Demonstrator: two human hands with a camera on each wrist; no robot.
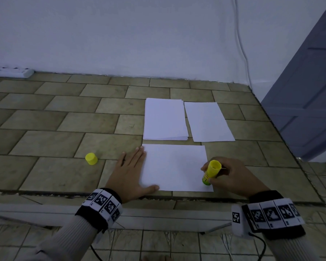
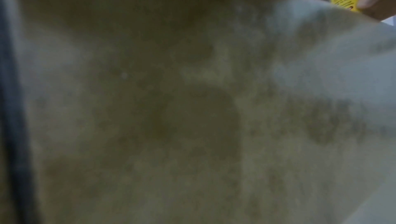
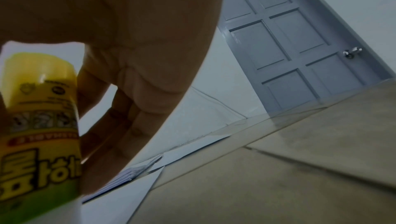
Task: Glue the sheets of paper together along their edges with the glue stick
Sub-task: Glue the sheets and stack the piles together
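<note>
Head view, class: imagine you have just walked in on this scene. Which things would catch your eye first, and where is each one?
The yellow glue stick stands out, held by the right hand with its tip down at the near right corner of the nearest white sheet. The left hand lies flat on that sheet's left edge. A yellow cap sits alone on the tiled floor, left of the hands.

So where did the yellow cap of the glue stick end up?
In the head view the cap stands on the tiled floor, to the left of the left hand, apart from it and from the near sheet.
</note>
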